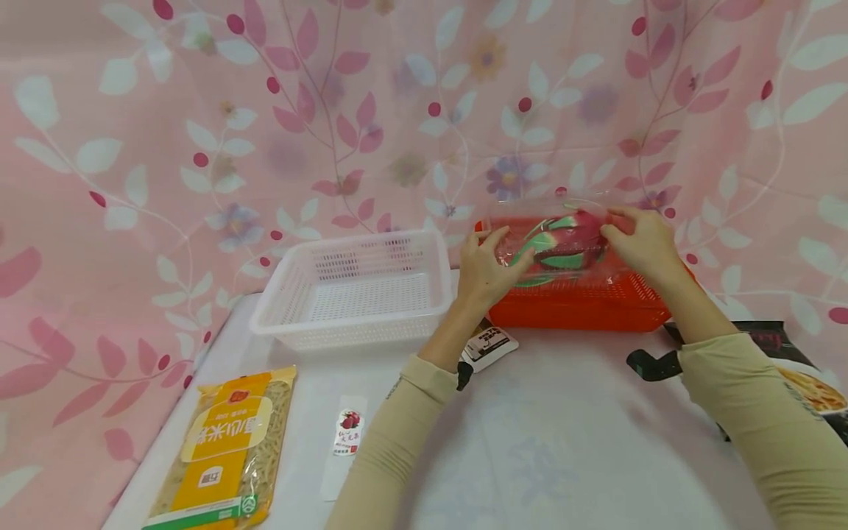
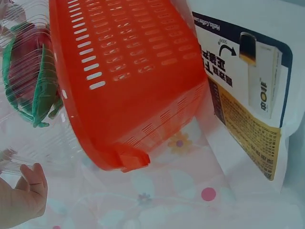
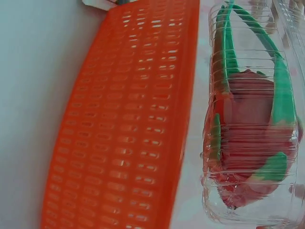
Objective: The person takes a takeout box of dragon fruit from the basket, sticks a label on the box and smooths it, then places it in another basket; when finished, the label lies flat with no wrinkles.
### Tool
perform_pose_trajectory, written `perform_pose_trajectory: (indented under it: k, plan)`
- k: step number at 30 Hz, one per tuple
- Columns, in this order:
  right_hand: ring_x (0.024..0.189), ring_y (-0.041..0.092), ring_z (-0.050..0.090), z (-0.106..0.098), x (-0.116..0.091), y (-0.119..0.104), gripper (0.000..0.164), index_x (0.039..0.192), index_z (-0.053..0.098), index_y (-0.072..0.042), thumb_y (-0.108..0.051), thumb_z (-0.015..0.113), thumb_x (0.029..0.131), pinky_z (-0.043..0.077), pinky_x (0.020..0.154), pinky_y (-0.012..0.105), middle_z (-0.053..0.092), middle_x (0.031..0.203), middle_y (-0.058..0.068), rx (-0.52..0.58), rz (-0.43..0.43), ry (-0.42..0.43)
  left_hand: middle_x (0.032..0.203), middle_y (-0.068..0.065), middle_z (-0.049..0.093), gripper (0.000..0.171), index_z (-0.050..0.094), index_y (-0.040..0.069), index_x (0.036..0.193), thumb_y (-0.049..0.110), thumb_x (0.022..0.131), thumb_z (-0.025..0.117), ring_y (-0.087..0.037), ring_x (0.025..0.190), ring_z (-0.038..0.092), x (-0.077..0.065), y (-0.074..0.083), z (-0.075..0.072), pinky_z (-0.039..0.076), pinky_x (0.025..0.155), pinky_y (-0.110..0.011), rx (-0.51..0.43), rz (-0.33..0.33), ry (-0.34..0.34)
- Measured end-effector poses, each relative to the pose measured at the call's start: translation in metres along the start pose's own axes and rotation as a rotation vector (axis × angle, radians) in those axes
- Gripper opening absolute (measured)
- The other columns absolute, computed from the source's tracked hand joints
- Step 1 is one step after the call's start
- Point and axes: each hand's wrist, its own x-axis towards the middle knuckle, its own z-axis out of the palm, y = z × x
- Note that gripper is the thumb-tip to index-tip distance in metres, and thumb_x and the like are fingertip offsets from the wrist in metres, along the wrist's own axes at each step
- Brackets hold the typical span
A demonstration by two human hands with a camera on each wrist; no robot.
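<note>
Pouch (image 2: 243, 95) print, clear beside the red basket (image 1: 570, 313) in the left wrist view, is partly behind the left arm (image 1: 391, 434) in the head view. Above the basket hangs a box (image 1: 553, 232) of dragon fruit (image 3: 250, 119): the left hand (image 1: 489, 266) grips one end, thumb and fingers apart; the right hand (image 1: 641, 239) pinches the other between thumb and forefinger.

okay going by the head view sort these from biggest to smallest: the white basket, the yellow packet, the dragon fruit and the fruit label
1. White basket and yellow packet: too close to rank surely, since the packet lies nearer the camera.
2. Dragon fruit.
3. Fruit label, clearly smallest.
</note>
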Motion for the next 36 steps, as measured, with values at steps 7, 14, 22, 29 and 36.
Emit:
perform_pose_trajectory:
  k: [7, 14, 22, 29, 36]
  plan:
    - [0.121, 0.050, 0.029, -0.001, -0.006, -0.008, 0.045, 0.127, 0.049, 0.003, -0.025, 0.047, 0.091, 0.021, 0.097, 0.061, 0.040, 0.128, 0.034, 0.013, -0.006, -0.004, 0.117, -0.008, 0.046, 0.054, 0.058, 0.018, 0.122, 0.052, 0.080, 0.060, -0.020, 0.105, 0.044, -0.005, 0.008, -0.012, 0.046, 0.080, -0.030, 0.041, -0.035, -0.012]
    - [0.120, 0.050, 0.032, -0.002, -0.012, -0.013, 0.045, 0.126, 0.051, 0.002, -0.027, 0.050, 0.091, 0.021, 0.098, 0.060, 0.043, 0.128, 0.033, -0.007, -0.068, -0.005, 0.112, -0.008, 0.047, 0.054, 0.059, 0.017, 0.122, 0.050, 0.079, 0.063, -0.019, 0.098, 0.044, -0.009, 0.011, -0.030, 0.043, 0.073, -0.025, 0.056, 0.014, 0.004]
    - [0.122, 0.049, 0.028, -0.001, -0.023, -0.022, 0.046, 0.128, 0.049, 0.002, -0.028, 0.048, 0.093, 0.016, 0.099, 0.063, 0.041, 0.130, 0.032, 0.010, -0.104, -0.022, 0.108, -0.005, 0.045, 0.056, 0.059, 0.017, 0.122, 0.053, 0.079, 0.062, -0.017, 0.095, 0.042, -0.015, 0.010, -0.042, 0.041, 0.072, -0.023, 0.039, 0.024, 0.003]
    - [0.121, 0.047, 0.028, -0.002, -0.036, -0.026, 0.049, 0.131, 0.047, -0.001, -0.032, 0.047, 0.094, 0.025, 0.093, 0.066, 0.039, 0.131, 0.029, 0.027, -0.091, -0.062, 0.107, -0.004, 0.045, 0.056, 0.059, 0.018, 0.121, 0.054, 0.079, 0.061, -0.015, 0.094, 0.040, -0.023, 0.012, -0.052, 0.042, 0.072, -0.024, 0.012, 0.036, 0.008]
    - [0.123, 0.044, 0.028, 0.000, -0.049, -0.030, 0.053, 0.136, 0.040, -0.002, -0.034, 0.045, 0.094, 0.032, 0.088, 0.066, 0.036, 0.134, 0.026, 0.063, -0.079, -0.074, 0.109, -0.004, 0.045, 0.055, 0.059, 0.017, 0.121, 0.054, 0.080, 0.059, -0.015, 0.096, 0.040, -0.033, 0.011, -0.058, 0.041, 0.073, -0.027, 0.002, 0.020, 0.000]
